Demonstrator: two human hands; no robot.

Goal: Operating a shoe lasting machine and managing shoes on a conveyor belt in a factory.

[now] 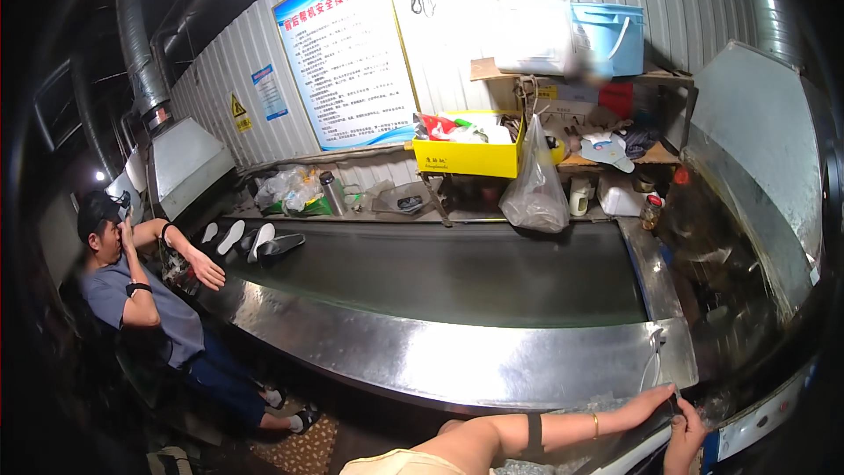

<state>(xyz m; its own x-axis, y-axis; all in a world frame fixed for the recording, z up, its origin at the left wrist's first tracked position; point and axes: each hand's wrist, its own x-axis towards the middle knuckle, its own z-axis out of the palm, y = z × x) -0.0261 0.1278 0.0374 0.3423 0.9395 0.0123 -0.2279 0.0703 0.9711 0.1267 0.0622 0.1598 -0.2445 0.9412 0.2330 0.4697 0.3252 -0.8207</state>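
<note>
My left arm reaches across the bottom of the view, a black band and a thin gold bracelet on it. My left hand (649,406) is at the near right corner of the metal ledge (422,356), its fingers closed. Just beside it, my right hand (686,442) comes up from the lower edge with thumb and fingers bent together. Between the fingertips of both hands is a small dark piece (675,402), too small to name. A pale looped cord (653,361) lies on the ledge above my left hand. Clear plastic (607,403) shows behind my forearm.
A dark conveyor belt (457,268) runs behind the ledge, with several shoes (264,242) at its left end. A co-worker (149,286) stands at left, one arm over the belt. Behind are a yellow box (468,148), a hanging plastic bag (534,185) and a blue bucket (615,40).
</note>
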